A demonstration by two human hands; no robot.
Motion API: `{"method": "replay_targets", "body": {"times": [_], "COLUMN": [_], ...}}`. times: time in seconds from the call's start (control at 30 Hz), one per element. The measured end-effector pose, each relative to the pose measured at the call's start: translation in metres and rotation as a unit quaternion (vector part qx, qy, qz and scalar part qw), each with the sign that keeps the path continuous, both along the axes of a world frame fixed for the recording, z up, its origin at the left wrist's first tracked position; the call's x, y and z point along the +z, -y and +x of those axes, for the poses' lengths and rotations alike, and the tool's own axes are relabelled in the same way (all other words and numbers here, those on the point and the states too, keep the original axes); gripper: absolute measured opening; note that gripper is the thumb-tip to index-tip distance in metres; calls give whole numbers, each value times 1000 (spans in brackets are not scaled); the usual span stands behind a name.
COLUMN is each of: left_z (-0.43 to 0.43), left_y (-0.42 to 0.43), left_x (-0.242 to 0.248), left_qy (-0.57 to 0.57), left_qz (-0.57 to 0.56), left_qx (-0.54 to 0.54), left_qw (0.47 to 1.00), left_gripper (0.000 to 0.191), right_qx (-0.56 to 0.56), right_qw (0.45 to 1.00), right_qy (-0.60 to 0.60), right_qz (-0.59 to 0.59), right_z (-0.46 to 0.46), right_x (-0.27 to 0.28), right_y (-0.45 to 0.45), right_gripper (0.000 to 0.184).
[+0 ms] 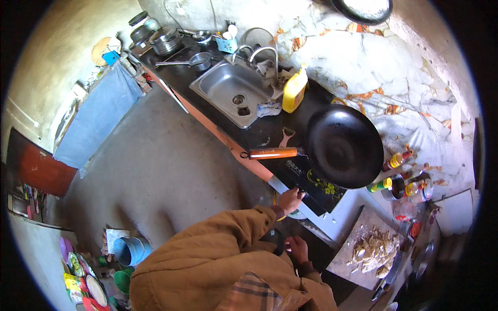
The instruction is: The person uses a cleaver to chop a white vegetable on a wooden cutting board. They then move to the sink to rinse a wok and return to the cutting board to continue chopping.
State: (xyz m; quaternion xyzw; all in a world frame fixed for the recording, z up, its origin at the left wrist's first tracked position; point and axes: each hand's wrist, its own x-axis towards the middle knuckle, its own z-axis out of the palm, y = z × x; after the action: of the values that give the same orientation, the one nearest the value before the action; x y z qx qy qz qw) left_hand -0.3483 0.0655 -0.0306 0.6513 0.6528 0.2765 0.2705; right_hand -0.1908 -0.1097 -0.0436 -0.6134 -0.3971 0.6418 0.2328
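Note:
My left hand (pixel 290 201) is at the front edge of the black gas stove (pixel 299 173), its fingers on what looks like a control knob. A black wok (pixel 342 145) with an orange handle (pixel 272 153) sits on the stove, the handle pointing left over the counter's edge. Lower down, close to my body, my right hand (pixel 297 248) is half curled beside a dark round object (pixel 275 241); whether it grips anything is unclear. To the right, a wooden cutting board (pixel 338 268) bears a pile of pale, torn or sliced food (pixel 375 250).
A steel sink (pixel 221 83) is set in the black counter, with a yellow bottle (pixel 294 93) at its right. Seasoning bottles (pixel 395 160) and jars line the wall behind the stove. Behind me to the left stands a blue bucket (pixel 130 250). A knife (pixel 379 289) lies beyond the board.

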Motion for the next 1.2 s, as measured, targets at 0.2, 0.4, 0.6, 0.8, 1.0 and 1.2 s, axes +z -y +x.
{"method": "replay_targets", "body": {"times": [0.2,0.4,0.6,0.8,1.0,1.2], "left_z": [5,-6,-10,-12,-13,-16], "left_y": [-8,-7,-12,-5,-7,-15], "left_x": [-40,-21,-22,-15,-23,-26], "left_qy": [261,469,500,424,217,30], "left_qz": [-233,-294,-363,-281,-184,-116], "left_qx": [84,115,134,45,24,-23], "left_qw": [933,825,775,860,958,993], "left_gripper": [36,35,35,38,38,41], "right_qx": [7,37,-16,-24,-15,-41], "right_qw": [998,994,995,994,987,987], "right_qy": [36,90,82,89,131,131], "right_qz": [46,58,55,53,88,88], "right_z": [-12,-17,-22,-20,-17,-14], "right_x": [23,25,23,21,13,26], "right_y": [-7,-10,-2,6,13,18], "right_gripper": [27,29,27,26,27,28]}}
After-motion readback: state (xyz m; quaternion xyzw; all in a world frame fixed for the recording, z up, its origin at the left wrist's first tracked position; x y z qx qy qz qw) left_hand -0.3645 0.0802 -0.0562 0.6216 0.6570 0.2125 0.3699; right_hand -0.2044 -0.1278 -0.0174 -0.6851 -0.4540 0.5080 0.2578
